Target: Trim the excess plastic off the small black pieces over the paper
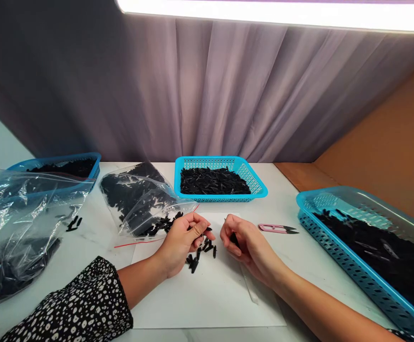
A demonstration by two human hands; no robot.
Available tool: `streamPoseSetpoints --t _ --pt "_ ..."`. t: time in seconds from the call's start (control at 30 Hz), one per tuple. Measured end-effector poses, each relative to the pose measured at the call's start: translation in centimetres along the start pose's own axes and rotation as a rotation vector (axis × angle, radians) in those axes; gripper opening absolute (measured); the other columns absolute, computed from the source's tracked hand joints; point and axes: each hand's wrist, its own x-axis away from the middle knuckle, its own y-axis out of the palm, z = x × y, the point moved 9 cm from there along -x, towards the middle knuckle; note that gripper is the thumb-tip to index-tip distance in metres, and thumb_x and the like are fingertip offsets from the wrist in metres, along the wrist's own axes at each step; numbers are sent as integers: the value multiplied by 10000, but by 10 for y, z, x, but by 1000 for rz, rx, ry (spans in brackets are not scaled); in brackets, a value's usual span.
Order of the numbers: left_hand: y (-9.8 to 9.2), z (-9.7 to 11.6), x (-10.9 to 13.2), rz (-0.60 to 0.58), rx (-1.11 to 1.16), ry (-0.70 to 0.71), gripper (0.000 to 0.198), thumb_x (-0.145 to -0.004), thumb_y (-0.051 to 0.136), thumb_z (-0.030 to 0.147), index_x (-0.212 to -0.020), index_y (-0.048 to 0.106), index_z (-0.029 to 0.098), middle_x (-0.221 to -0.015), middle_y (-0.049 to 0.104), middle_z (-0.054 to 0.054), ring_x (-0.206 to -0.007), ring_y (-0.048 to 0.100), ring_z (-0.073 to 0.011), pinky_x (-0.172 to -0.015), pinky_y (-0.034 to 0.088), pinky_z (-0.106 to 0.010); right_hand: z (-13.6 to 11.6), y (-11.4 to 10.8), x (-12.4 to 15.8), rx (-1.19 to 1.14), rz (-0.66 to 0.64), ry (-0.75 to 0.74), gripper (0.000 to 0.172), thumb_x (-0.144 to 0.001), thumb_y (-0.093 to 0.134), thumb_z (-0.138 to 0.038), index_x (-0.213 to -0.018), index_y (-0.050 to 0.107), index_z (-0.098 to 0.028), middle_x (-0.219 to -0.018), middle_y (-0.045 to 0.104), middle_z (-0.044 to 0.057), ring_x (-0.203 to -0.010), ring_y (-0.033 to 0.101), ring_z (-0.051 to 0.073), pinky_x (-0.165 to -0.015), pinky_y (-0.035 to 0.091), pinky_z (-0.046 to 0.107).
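My left hand (187, 233) is closed in a pinch, with a small black elongated piece (209, 229) between thumb and fingertips. Just to its right, my right hand (244, 237) is curled round a dark object (234, 240); most of that is hidden by the fingers, so its kind cannot be made out. Several loose black pieces (195, 262) lie on the white sheet (207, 304) below and between the hands. Beside my left wrist, a clear zip bag (136, 190) lies with its red-edged mouth towards me, full of similar black pieces, some at its opening.
A blue basket (221, 197) of black strips stands behind the hands. Pink-handled thread snips (276, 228) lie right of my right hand. A larger blue basket (345, 259) stands far right. At left are another clear bag (22, 228), another blue basket (95, 166) and stray pieces (73, 223).
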Motion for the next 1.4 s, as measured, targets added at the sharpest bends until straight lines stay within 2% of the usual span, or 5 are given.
streamPoseSetpoints --t 0.17,0.4,0.6,0.9,1.4 --pt "0 5 1 20 -17 65 457 -642 799 542 -740 542 177 -568 602 30 -471 356 -52 -456 194 -193 -8 4 1 295 23 -134 368 -729 750 -519 -826 665 -175 -524 325 -93 -497 236 88 -480 180 241" --pt "3 4 1 -21 -31 73 448 -666 787 542 -720 537 174 -604 654 -11 -475 352 -58 -461 187 -202 -12 -5 4 338 117 -199 329 -729 749 -505 -711 750 -176 -518 423 -40 -526 276 111 -526 216 280" --pt "-1 5 1 7 -11 47 410 -709 759 519 -811 587 161 -699 673 -20 -503 349 -50 -483 198 -195 -15 -15 2 312 172 -211 307 -735 748 -476 -810 787 -180 -542 481 -19 -523 256 106 -497 188 274" --pt "-4 -1 -1 37 -49 3 418 -702 758 515 -732 509 182 -580 647 5 -475 340 -58 -490 188 -207 -14 -20 2 306 213 -202 333 -724 754 -490 -838 787 -180 -519 406 -40 -500 226 94 -481 153 271" --pt "0 3 2 10 -6 3 333 -710 759 413 -866 593 170 -791 741 -69 -488 344 -63 -484 202 -226 -11 -12 2 116 168 -114 471 -716 715 -630 -727 626 -168 -521 234 -97 -487 126 82 -452 100 258"
